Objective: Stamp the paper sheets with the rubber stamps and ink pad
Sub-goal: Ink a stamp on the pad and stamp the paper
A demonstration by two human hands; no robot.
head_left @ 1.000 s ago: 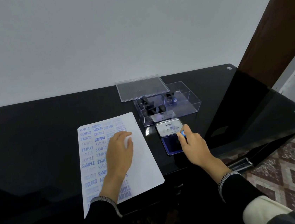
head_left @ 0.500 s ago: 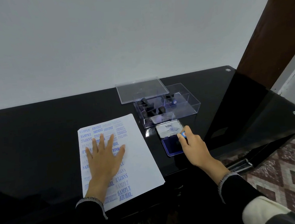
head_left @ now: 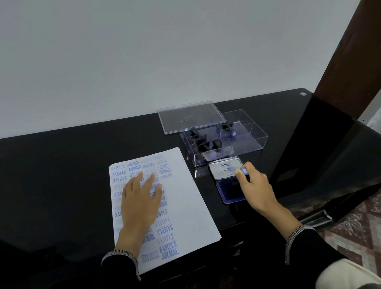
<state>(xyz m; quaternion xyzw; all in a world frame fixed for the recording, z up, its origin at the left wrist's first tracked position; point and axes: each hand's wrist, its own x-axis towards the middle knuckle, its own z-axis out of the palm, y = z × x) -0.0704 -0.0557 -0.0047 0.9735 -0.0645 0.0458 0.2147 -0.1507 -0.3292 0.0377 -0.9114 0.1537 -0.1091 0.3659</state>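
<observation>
Left hand (head_left: pixel 141 202) lies flat on the paper sheet (head_left: pixel 187 206), fingers straight and slightly spread, palm down over the stamped area, holding nothing. The sheet sits on the black table (head_left: pixel 45 175), under and to both sides of the left hand; blue stamped words (SAMPLE, AMENDED, FAX OUT, EXPRESS, AIR MAIL) run in columns ahead of the fingertips and back toward the wrist, right part of the sheet mostly blank. Right hand (head_left: pixel 257 189) has fingers curled round a rubber stamp (head_left: pixel 243 171), only its blue round top showing above the knuckles; stamp body is hidden by the fingers. That hand is over the right edge of the open ink pad (head_left: pixel 230 191), blue pad just left of and under the fingers; cannot tell if the stamp face touches the ink. The pad's lid (head_left: pixel 225 169), white label up, is folded open just ahead of the right hand. Farther ahead of the right hand is a clear plastic box (head_left: pixel 250 137) with dividers, several dark-handled stamps (head_left: pixel 199 141) in its left compartments, 1 with a blue top (head_left: pixel 233 134) nearer the middle. The clear box lid (head_left: pixel 189 116) lies flat behind it, overlapping its back left corner. Dark sleeves with pale cuffs at both wrists.
</observation>
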